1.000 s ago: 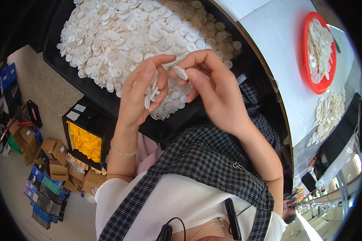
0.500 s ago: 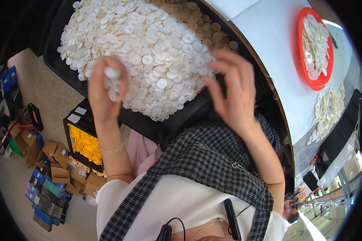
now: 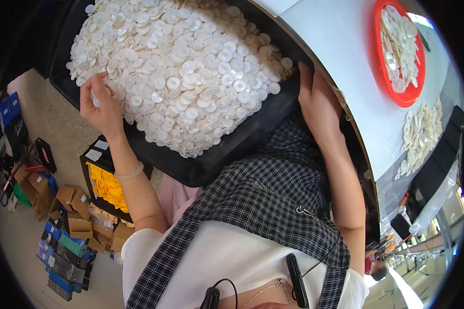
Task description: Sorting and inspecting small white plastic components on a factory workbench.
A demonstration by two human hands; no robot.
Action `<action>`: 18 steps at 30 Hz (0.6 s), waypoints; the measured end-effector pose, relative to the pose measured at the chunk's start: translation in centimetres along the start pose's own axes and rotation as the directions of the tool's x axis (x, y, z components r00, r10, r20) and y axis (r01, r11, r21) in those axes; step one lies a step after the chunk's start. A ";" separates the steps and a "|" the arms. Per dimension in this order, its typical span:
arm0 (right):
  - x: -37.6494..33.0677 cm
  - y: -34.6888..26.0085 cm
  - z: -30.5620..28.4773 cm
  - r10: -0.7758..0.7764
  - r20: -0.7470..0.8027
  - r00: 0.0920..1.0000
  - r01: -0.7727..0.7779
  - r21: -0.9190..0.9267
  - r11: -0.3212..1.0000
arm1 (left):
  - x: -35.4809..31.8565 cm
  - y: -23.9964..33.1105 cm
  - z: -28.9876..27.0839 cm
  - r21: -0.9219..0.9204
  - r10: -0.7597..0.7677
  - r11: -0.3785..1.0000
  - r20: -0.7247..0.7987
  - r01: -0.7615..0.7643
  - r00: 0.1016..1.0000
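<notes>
A heap of small round white plastic discs (image 3: 185,77) fills the black tray (image 3: 232,148) in front of me. My left hand (image 3: 102,106) is at the tray's left edge, beside the heap. Its fingers are curled, and a bit of white disc shows between them; how many it holds is hidden. On the other side, my right hand (image 3: 320,100) is closed over the tray's right rim, thumb toward the heap and fingers on the outside, partly hidden.
On the white table (image 3: 340,56) at right stand a red oval basket (image 3: 377,56) of white discs and a loose pile of discs (image 3: 420,136). A black crate of yellow pieces (image 3: 108,186) and cardboard boxes (image 3: 75,206) sit on the floor at left.
My left hand has moved left from over the heap to the tray's edge, its fingers more curled. My right hand has left the heap's right side and taken hold of the rim.
</notes>
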State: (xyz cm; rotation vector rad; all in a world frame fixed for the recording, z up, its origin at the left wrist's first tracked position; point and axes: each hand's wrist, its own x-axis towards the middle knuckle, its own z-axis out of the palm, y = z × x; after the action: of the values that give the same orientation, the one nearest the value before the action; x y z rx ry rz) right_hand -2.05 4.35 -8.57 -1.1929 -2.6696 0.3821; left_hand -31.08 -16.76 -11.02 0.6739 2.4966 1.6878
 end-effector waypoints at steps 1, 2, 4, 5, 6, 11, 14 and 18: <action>-0.4 -0.1 -0.2 0.020 0.027 0.999 -0.021 0.017 1.000 | 0.0 -0.3 -0.2 0.018 0.010 1.000 0.002 -0.010 1.000; -0.7 -0.1 -0.4 0.040 0.054 0.998 -0.042 0.032 0.999 | 0.0 -0.4 -0.2 0.072 0.046 0.996 -0.012 -0.045 0.999; -1.6 -0.1 -0.8 0.037 0.068 0.997 -0.044 0.108 0.993 | 0.1 -0.2 -0.1 0.083 0.059 0.995 -0.017 -0.057 0.998; -1.9 0.0 -0.9 0.032 0.075 0.997 -0.046 0.187 0.981 | 0.3 0.2 -0.1 0.093 0.078 0.993 -0.023 -0.076 0.997; -2.1 0.2 -1.0 0.036 0.078 0.996 -0.050 0.188 0.981 | 0.4 0.6 -0.1 0.095 0.077 0.993 -0.019 -0.075 0.997; -1.5 0.5 -1.2 0.000 0.122 0.993 -0.037 0.301 0.953 | 1.4 2.5 0.5 0.290 0.292 0.906 0.095 -0.307 0.952; -1.1 -0.2 -1.5 -0.014 0.012 1.000 0.011 0.258 0.966 | 1.2 3.7 1.4 0.507 0.282 0.778 0.246 -0.371 0.927; -0.8 -1.1 -1.4 -0.033 -0.057 0.998 0.047 0.269 0.962 | 0.5 4.9 2.6 0.640 0.417 0.581 0.296 -0.503 0.859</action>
State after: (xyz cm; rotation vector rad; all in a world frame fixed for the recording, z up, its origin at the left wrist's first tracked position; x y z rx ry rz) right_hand -1.91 3.28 -6.95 -1.0495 -2.4926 0.6739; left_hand -29.18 -12.77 -7.61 1.5516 3.0222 0.6100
